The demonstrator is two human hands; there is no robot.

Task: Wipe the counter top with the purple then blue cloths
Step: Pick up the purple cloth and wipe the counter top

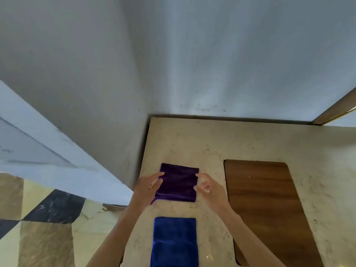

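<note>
A folded purple cloth (178, 184) lies flat on the beige stone counter top (202, 143), near its left edge. Closer to me on the same counter lies a folded blue cloth (174, 241), apart from the purple one. My left hand (148, 186) pinches the purple cloth's left edge, thumb on top and fingers under the slightly lifted near corner. My right hand (209, 186) sits at the cloth's right edge with fingers curled and spread, its fingertips just touching the fabric and holding nothing.
A dark wooden board (264, 199) with rounded corners lies flush on the counter to the right of the cloths. Grey walls meet in a corner behind the counter. The counter's left edge drops to a checkered tile floor (48, 218).
</note>
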